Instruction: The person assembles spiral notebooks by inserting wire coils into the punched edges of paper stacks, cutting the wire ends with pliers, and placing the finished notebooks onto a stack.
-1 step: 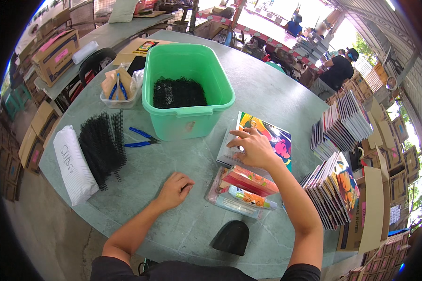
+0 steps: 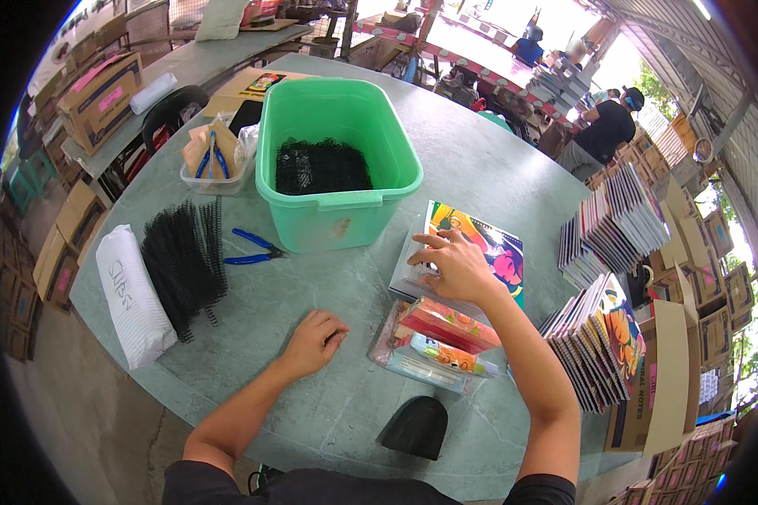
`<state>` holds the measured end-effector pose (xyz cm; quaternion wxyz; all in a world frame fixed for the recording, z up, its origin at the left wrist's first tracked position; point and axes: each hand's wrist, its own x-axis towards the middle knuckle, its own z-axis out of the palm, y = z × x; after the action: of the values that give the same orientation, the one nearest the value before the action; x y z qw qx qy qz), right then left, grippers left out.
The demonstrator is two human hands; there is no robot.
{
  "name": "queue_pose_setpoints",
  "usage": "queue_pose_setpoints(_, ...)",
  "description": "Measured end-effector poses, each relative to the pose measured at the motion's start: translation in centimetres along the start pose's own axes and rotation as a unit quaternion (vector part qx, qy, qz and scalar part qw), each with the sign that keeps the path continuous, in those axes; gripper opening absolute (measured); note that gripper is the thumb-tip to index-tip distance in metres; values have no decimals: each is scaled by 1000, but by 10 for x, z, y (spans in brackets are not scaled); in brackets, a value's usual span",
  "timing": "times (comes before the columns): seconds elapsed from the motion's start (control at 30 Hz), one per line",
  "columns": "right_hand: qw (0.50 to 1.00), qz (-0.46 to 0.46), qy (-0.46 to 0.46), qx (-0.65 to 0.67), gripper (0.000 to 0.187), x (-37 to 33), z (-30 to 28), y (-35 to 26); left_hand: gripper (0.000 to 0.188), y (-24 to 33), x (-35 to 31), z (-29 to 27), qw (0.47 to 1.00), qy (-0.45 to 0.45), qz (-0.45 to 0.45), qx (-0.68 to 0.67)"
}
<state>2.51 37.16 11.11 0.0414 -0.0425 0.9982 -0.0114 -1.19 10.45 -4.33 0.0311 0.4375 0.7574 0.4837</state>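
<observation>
My right hand (image 2: 456, 268) lies with its fingers spread on a low stack of notebooks with colourful illustrated covers (image 2: 505, 252), just right of centre. My left hand (image 2: 314, 343) rests on the grey-green table, fingers curled in and nothing visible in them. Nearer me than the notebooks lie a red plastic-wrapped packet (image 2: 451, 324) and an orange and blue packet (image 2: 451, 355). Beyond my hands stands a green plastic bin (image 2: 341, 227) with black binding coils (image 2: 320, 168) inside. Blue-handled pliers (image 2: 254, 249) lie left of it.
At the left are a bundle of black coils (image 2: 185, 269) and a white wrapped roll (image 2: 132, 299). A clear tub (image 2: 215, 179) holds more pliers. Notebook stacks (image 2: 619, 219) and an open cardboard box (image 2: 672, 370) stand at the right. A black rounded piece (image 2: 417, 427) lies near me.
</observation>
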Motion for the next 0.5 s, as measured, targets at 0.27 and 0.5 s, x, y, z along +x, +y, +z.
queue_pose_setpoints(0.27, 998, -18, -32, -44, 34, 2, 1, -8, 13, -2, 0, -1, 1000, -5, 0, 0)
queue_pose_setpoints(0.5, 999, -31, -17, 17, 31, 3, -2, 4, 14, -1, 1, -2, 1000, -15, -5, 3)
